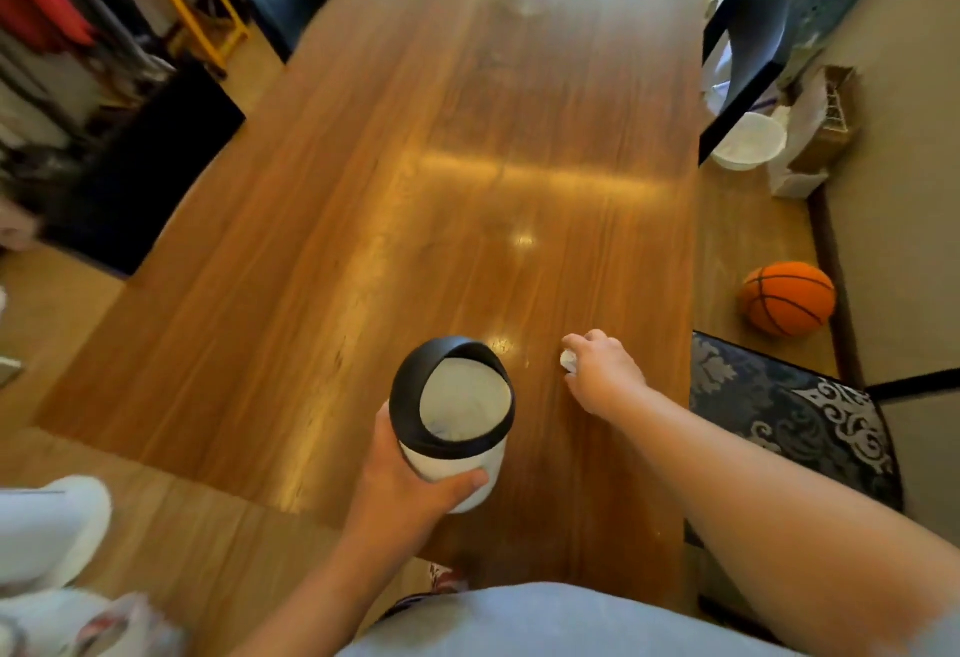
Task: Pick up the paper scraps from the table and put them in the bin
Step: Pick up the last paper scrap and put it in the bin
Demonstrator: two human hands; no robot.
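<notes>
The right hand point(602, 370) pinches a small paper scrap point(568, 359) low over the bench point(363, 219), just right of the bin point(452, 422) clasped by the left hand point(410, 485); a loose pinch or a tilted bin could drop it outside the opening.

Bare forearms, lt grey-blue shirt point(545, 620)

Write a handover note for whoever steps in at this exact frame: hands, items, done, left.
Left hand: gripping the small white bin, open mouth facing up, at the near end of the table.
Right hand: fingers closed on a paper scrap, just right of the bin.
Done: scrap grasped.
Left: drop it into the bin. No other scraps visible on the table; the bin's contents are unclear.
</notes>
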